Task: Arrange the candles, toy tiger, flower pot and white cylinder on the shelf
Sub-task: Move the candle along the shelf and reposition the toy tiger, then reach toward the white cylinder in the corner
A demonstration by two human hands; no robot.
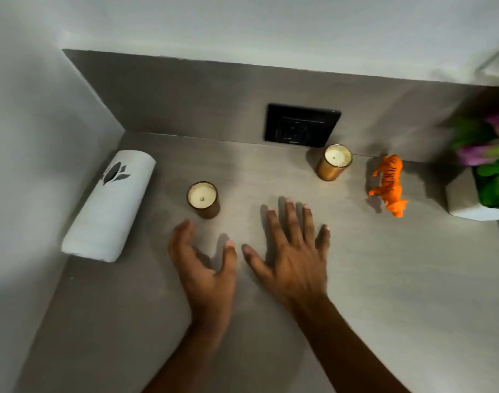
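Observation:
On the grey shelf (384, 279) a white cylinder (109, 207) with a dark leaf mark stands by the left wall. One brown-glass candle (203, 198) sits left of centre, just beyond my left hand (206, 268), which is open and holds nothing. A second candle (334, 161) stands near the back wall. My right hand (293, 251) hovers spread flat over the middle of the shelf, empty. An orange toy tiger (390, 184) stands to the right. The white flower pot (469, 199) with green and purple plants is at the right edge, partly cut off.
A black wall socket (302, 124) is set in the grey back panel behind the second candle. White walls close the shelf at the left and above the panel.

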